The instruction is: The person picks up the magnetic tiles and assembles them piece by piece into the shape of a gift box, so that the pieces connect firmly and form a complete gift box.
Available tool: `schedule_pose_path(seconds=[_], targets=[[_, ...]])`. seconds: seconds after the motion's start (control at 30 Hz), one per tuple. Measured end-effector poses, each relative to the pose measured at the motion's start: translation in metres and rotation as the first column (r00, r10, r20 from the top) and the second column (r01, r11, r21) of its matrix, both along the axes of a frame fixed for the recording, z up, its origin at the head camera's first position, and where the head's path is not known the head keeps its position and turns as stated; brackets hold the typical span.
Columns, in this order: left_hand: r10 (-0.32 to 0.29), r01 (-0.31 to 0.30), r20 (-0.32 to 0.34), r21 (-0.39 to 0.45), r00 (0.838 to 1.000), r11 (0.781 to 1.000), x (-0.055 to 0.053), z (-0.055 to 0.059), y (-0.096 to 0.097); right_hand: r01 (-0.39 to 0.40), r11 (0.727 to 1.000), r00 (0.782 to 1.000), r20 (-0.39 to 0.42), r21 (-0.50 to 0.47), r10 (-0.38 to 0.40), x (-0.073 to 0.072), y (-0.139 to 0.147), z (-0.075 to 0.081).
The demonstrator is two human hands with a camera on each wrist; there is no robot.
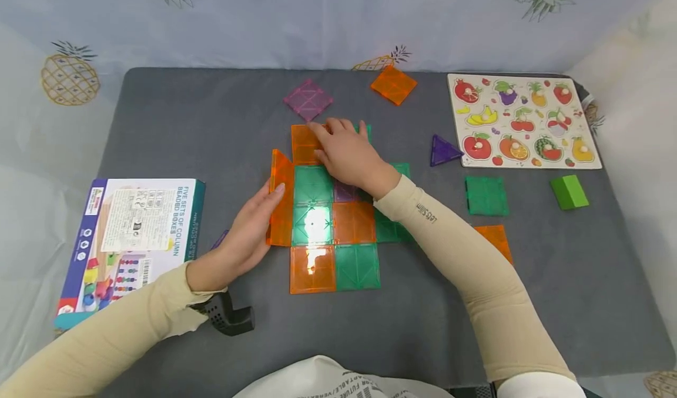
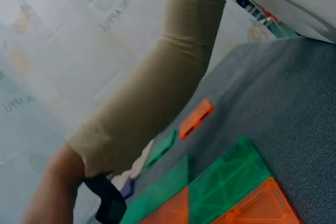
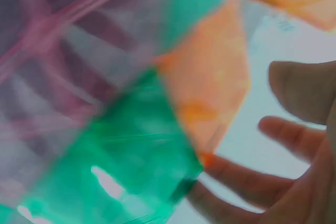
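Note:
Flat translucent magnetic tiles lie joined in a grid, among them a green tile (image 1: 357, 267) and a lower orange tile (image 1: 312, 277). Along the grid's left side, orange tiles (image 1: 280, 221) stand tilted up. My left hand (image 1: 243, 230) holds these, thumb over their inner face and fingers behind. At the far end, my right hand (image 1: 351, 151) reaches over a purple tile (image 1: 344, 192) and touches the top orange tile (image 1: 304, 145). In the right wrist view its fingers (image 3: 247, 179) lie extended at the edges of an orange tile (image 3: 210, 72) and a green tile (image 3: 131, 150).
Loose pink (image 1: 308, 99) and orange (image 1: 394, 84) tiles lie behind. Rightward are a purple triangle (image 1: 443, 150), a green square (image 1: 486, 196), an orange tile (image 1: 497, 242), a fruit puzzle board (image 1: 508, 116) and a green block (image 1: 569, 192). A boxed toy (image 1: 143, 227) lies left.

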State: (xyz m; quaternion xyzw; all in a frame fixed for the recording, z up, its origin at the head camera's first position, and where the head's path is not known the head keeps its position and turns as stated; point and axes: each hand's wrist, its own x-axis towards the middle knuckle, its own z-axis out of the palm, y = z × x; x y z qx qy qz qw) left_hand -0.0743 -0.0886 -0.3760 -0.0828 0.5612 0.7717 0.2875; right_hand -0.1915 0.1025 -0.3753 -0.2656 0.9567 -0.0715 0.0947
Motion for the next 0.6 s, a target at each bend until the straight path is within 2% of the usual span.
schedule_pose_path(seconds=[0.1, 0.2, 0.4, 0.5, 0.6], targets=[[-0.015, 0.015, 0.008, -0.012, 1.000, 1.000, 0.000, -0.003, 0.002, 0.009, 1.000, 0.996, -0.083, 0.024, -0.007, 0.020, 0.000, 0.010], [-0.018, 0.018, 0.020, -0.018, 1.000, 1.000, -0.001, -0.002, 0.003, 0.008, 0.999, 0.995, -0.096, 0.047, -0.004, 0.043, -0.002, 0.016], [-0.022, 0.022, 0.000, -0.022, 1.000, 1.000, -0.002, -0.007, 0.006, -0.032, 0.999, 0.993, -0.113, 0.023, 0.034, 0.084, 0.003, 0.005], [-0.029, 0.029, -0.010, -0.028, 1.000, 0.999, -0.003, -0.009, 0.009, -0.066, 0.997, 0.994, -0.091, -0.045, 0.061, 0.091, 0.012, 0.000], [-0.040, 0.039, -0.023, -0.044, 0.999, 0.998, -0.002, -0.010, 0.012, -0.063, 0.990, 0.997, -0.054, -0.124, 0.057, 0.088, 0.025, 0.002]])
